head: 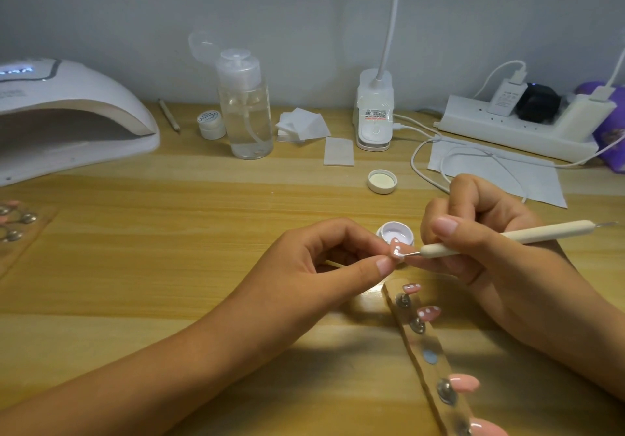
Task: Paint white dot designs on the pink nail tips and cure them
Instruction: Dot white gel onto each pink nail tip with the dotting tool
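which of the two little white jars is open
The jar right behind the nail tip being painted: no lid, pale contents showing. The other jar, beside the clear pump bottle at the back, has its lid on.

Our wooden bench (203,232) carries a curing lamp (67,114), pump bottle (245,111), wipes (302,124), loose lid (382,181), open pot (395,232), power strip (517,128) and what seems a clear strip (422,342) of pink tips (463,382).

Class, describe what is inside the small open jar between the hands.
Pale whitish paint shows inside the jar; the held nail tip covers its front, so depth is hidden.
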Available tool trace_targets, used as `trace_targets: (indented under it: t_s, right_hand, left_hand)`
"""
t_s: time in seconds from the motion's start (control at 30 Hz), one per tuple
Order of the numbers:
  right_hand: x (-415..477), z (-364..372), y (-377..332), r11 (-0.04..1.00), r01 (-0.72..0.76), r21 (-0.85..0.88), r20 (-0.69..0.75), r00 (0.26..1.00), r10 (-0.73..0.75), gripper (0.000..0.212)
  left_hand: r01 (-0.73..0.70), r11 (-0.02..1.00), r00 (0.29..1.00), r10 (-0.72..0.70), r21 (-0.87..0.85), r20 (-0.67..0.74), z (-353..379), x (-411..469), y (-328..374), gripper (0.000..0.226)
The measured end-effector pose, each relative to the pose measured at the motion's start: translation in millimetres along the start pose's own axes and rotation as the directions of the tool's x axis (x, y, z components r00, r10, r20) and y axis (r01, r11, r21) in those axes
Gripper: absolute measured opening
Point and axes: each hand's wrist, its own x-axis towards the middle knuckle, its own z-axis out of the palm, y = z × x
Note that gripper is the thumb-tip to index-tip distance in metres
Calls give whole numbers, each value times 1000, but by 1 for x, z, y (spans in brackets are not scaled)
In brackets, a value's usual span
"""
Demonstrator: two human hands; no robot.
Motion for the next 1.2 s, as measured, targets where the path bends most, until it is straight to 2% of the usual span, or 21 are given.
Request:
trace_targets:
  t_s: [0.2, 0.57, 0.67, 0.83, 0.97, 1.13, 1.2]
  right_hand:
    - [0, 0, 1, 1000, 4, 12, -8, 1000, -4, 23]
    - [-2, 1, -3, 999, -11, -33, 23, 1000, 11, 28]
    - [-4, 1, -4, 999, -25, -47, 38, 999, 27, 28]
    - [1, 1, -7, 1000, -18, 17, -62, 998, 19, 27]
    - [8, -7, -7, 994, -24, 110, -238, 970, 50, 27]
    - [11, -13, -5, 987, -47, 151, -292, 952, 90, 28]
    - [12, -13, -4, 988, -48, 148, -298, 950, 91, 27]
  left_hand:
    - [6, 1000, 1000, -6, 3, -8, 0, 0, 1, 3]
    - [0, 1000, 1000, 0, 13, -4, 0, -1, 1, 12]
    - [-11, 999, 1000, 11, 32, -14, 1, -1, 2, 5]
    - [-58, 995, 998, 59, 82, -6, 4, -4, 4, 6]
    - [-132, 990, 990, 134, 40, -43, 5, -9, 7, 6]
    - [-324, 936, 938, 337, 138, -80, 12, -15, 13, 12]
    - [-388, 900, 914, 404, 197, -46, 14, -17, 16, 8]
